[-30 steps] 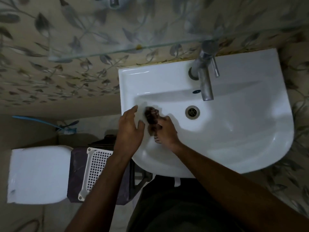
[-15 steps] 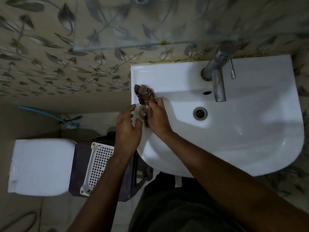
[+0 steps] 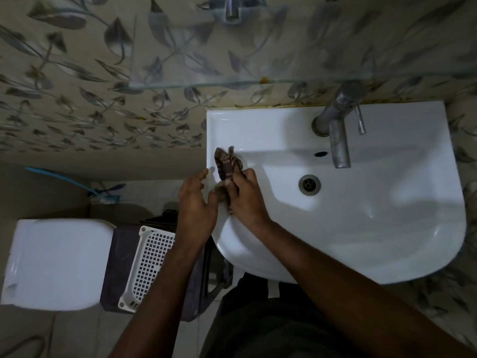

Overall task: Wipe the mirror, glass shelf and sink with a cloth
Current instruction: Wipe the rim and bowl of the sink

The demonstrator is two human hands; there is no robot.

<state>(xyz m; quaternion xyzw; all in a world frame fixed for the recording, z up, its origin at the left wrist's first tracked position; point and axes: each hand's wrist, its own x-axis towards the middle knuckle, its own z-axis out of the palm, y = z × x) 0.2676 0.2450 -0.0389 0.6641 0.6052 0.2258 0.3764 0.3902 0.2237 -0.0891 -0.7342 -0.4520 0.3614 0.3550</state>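
Observation:
A white sink [image 3: 374, 228] hangs on the leaf-patterned wall, with a metal tap [image 3: 338, 130] and a drain [image 3: 309, 184]. My right hand [image 3: 245, 197] grips a dark striped cloth [image 3: 227, 164] and holds it against the sink's left inner edge. My left hand [image 3: 196, 202] rests with relaxed fingers on the sink's left rim, beside the cloth. A glass shelf [image 3: 258, 47] runs along the wall above the sink. The mirror is out of view.
A white toilet lid [image 3: 56, 264] lies at the lower left. Between it and the sink stands a dark stool with a white perforated basket [image 3: 147, 267]. A blue-handled brush [image 3: 103, 195] lies by the wall.
My right hand has carried the cloth from lower in the basin up to the sink's left edge. My left hand has stayed on the left rim. The view has shifted slightly.

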